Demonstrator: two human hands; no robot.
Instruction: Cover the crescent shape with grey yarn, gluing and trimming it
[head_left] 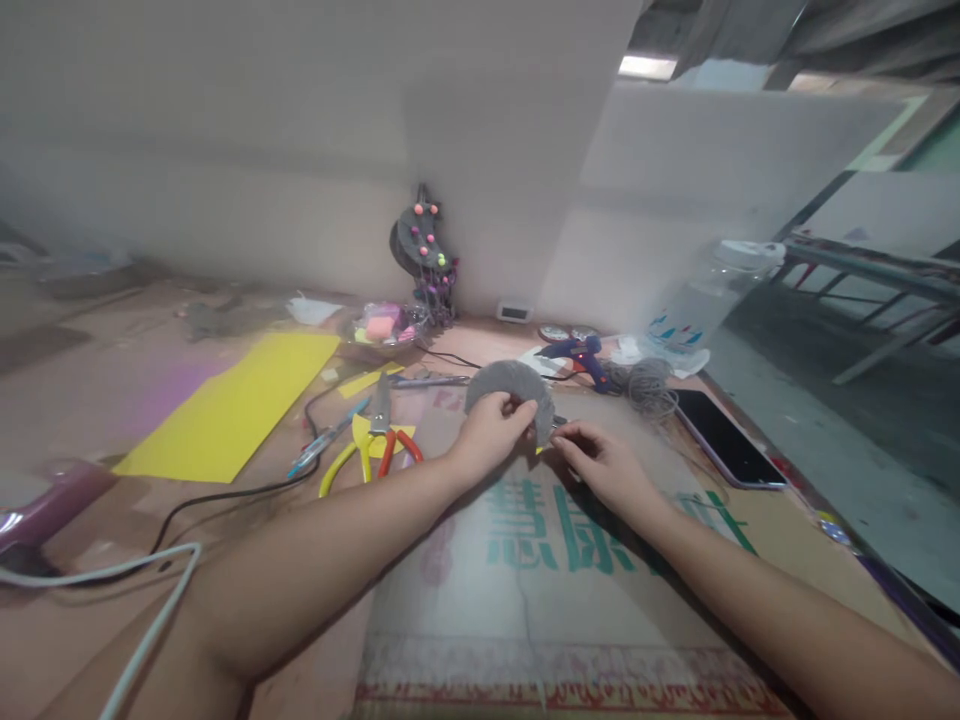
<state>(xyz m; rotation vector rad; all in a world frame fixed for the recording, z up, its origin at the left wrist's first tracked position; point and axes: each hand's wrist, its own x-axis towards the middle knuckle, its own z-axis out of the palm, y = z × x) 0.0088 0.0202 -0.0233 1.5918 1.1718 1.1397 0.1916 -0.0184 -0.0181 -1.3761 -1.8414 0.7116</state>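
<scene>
A grey, curved, crescent-like piece (504,378) with a fuzzy, yarn-like surface is gripped by my left hand (495,430), thumb and fingers closed on its lower inner edge. A small yellow bit shows at its lower right tip. Close beside that tip, my right hand (596,458) has its thumb and forefinger pinched together; what is between them is too small to make out. Scissors (381,420) with yellow and red-orange handles lie to the left of my hands, partly over a yellow scrap. A coil of grey yarn (649,386) rests beyond my right hand.
A yellow sheet (240,405) lies at left, near a purple tool (60,505) and cables. At the back are a decorated grey crescent (420,240), a bowl (386,325) and a blue glue gun (581,355). A phone (729,438) and water bottle (701,300) stand right.
</scene>
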